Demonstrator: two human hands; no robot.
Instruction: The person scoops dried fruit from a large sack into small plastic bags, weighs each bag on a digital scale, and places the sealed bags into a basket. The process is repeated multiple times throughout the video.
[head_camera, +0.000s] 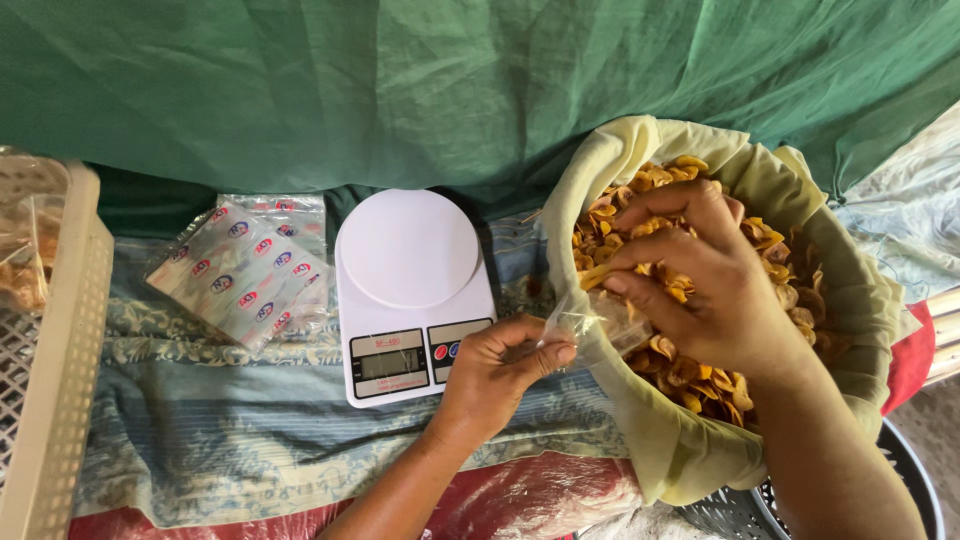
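Two bare hands work over a cloth-lined basket (610, 180) full of yellow chips (700, 375). Left hand (497, 365) pinches the rim of a small clear plastic bag (590, 322) at the basket's near edge, fingers closed on it. Right hand (700, 285) sits in the basket just above the bag's mouth, fingertips closed on a few chips. White kitchen scale (410, 290) stands just left of the left hand; stack of printed clear bags (245, 270) lies further left, beside a cream plastic crate (70, 350).

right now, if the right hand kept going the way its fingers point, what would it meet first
Probably the clear bag that the left hand holds open at the basket's edge; the right hand, full of chips, points left and down at it. Depth is unclear.
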